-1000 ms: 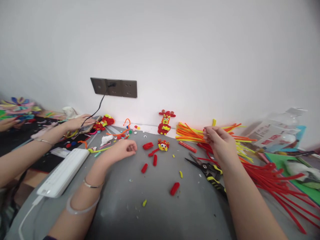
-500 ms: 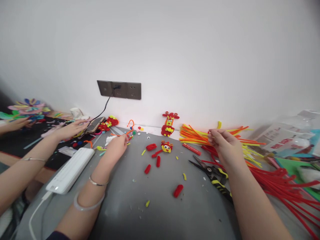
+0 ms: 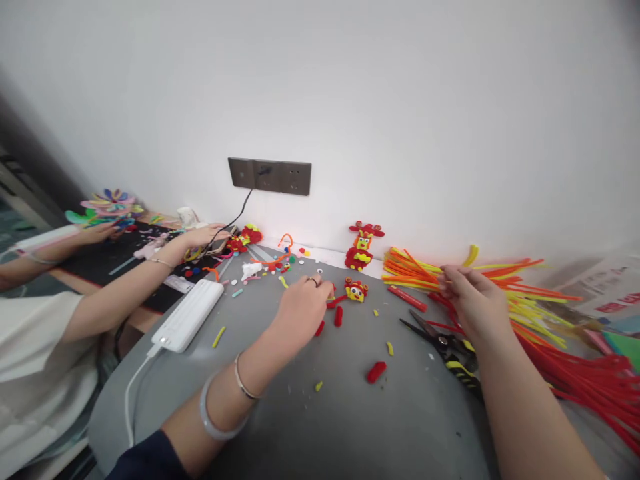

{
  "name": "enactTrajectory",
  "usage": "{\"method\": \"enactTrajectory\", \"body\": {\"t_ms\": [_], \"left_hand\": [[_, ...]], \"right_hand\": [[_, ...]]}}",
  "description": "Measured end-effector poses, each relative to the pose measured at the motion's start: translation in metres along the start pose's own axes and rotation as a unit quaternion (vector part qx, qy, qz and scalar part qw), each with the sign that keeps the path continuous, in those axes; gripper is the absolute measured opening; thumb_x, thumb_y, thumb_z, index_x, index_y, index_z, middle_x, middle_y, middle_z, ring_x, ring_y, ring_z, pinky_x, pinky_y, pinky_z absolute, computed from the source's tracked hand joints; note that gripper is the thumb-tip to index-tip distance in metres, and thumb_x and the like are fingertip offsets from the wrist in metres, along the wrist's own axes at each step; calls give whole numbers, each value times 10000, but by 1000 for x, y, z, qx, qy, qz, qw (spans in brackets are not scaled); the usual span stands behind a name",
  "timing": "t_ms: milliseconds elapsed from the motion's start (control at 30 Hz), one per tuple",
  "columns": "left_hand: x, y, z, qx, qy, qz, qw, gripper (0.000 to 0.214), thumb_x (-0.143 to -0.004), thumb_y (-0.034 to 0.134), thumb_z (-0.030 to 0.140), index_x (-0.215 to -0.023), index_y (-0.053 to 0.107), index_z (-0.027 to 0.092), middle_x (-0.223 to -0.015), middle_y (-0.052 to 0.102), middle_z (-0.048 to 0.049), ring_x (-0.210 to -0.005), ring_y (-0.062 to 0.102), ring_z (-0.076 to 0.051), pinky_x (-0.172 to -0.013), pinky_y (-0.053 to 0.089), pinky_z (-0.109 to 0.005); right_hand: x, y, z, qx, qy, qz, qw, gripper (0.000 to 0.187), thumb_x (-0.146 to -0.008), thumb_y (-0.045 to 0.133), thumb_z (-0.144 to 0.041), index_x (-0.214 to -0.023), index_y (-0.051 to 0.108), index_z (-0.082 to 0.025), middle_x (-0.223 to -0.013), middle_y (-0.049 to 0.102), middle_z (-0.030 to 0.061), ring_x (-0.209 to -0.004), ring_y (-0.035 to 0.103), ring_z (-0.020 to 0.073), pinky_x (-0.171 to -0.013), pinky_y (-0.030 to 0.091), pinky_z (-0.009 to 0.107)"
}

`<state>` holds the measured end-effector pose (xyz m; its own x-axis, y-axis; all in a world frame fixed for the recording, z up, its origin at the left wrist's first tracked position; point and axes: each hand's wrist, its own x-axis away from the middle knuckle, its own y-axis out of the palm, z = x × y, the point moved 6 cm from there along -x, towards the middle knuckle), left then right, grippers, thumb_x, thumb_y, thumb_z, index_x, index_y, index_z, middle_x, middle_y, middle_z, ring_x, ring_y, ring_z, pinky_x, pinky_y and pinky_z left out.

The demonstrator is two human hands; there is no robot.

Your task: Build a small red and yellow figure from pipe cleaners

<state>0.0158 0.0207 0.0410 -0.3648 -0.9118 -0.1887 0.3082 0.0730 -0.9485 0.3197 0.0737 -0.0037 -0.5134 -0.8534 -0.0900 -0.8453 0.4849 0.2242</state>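
head view shows one upright figure (image 3: 359, 257), one cutting tool (image 3: 441, 342), left hand (image 3: 306, 307) curled, right hand (image 3: 475, 300) pinched, contents unclear.

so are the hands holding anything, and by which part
Cannot be told: the left hand curls near a red piece, the right hand is pinched, but nothing gripped shows clearly.

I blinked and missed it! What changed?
The left hand moved right, over to the red pieces beside the small yellow face; I can't tell whether it grips one. A yellow piece now shows beside the power strip. The right hand stayed by the orange and yellow stems; the red figure and scissors stayed put.
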Motion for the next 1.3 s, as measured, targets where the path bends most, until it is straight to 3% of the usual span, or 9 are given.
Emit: {"method": "enactTrajectory", "body": {"t_ms": [200,333,433,500,800,933,1100,1200,1300], "left_hand": [[29,5,-7,39,-8,-12,999,356,-822,446,2,-1062,612,204,-1084,633,-101,-937,628,-227,-804,502,-349],[77,-15,-60,28,-124,63,990,345,-815,495,60,-1092,619,224,-1116,638,-106,-1030,621,-268,-903,489,-402],[116,-18,-104,-46,-222,55,972,281,-793,518,111,-1027,654,189,-1061,650,-138,-960,638,-309,-887,494,-461],[131,-12,-121,-46,-220,47,973,310,-761,493,90,-996,671,184,-1064,664,-141,-977,646,-304,-919,488,-449],[138,-4,-145,56,-218,92,970,297,-721,419,183,-878,669,216,-854,726,-95,-780,692,-261,-755,537,-380],[134,-11,-135,119,-197,99,968,267,-715,473,252,-890,673,227,-816,714,-74,-751,677,-248,-729,544,-365],[103,-23,-90,268,-151,127,943,238,-793,532,356,-910,686,217,-941,708,-75,-880,656,-233,-755,545,-339],[59,-15,-57,400,-118,120,901,230,-785,609,358,-941,674,203,-1012,700,-79,-962,643,-229,-767,534,-315],[8,10,-27,548,-108,83,825,242,-715,684,325,-910,651,186,-921,689,-55,-819,650,-181,-759,526,-310]], "right_hand": [[-2,-2,10,8,-6,-13,1000,230,-619,816,-376,-703,680,-211,-681,619,23,-556,512,129,-482,419,281],[-5,-4,13,11,-8,-5,1000,320,-569,825,-414,-720,655,-190,-640,620,3,-520,518,113,-471,416,259],[-7,-2,14,21,-16,-7,1000,399,-542,818,-476,-731,629,-179,-620,619,-20,-502,525,106,-463,410,244],[-7,0,13,24,-29,-10,999,425,-538,813,-495,-735,616,-173,-607,615,-31,-483,514,98,-455,395,234],[-2,3,6,26,-25,-15,999,422,-534,795,-511,-705,607,-174,-589,620,-33,-472,502,89,-456,368,216],[-3,4,3,34,-38,-18,999,417,-560,776,-521,-721,610,-175,-600,621,-29,-477,498,89,-458,370,215],[12,29,-9,75,-97,-95,988,340,-667,728,-505,-730,613,-191,-615,612,-22,-541,537,114,-530,435,242],[40,64,-14,97,-113,-217,965,306,-730,709,-487,-751,626,-193,-660,621,-4,-605,578,137,-601,480,273],[74,99,-12,95,-104,-347,927,280,-794,672,-468,-885,651,-203,-743,645,17,-643,595,154,-643,500,305]]}}
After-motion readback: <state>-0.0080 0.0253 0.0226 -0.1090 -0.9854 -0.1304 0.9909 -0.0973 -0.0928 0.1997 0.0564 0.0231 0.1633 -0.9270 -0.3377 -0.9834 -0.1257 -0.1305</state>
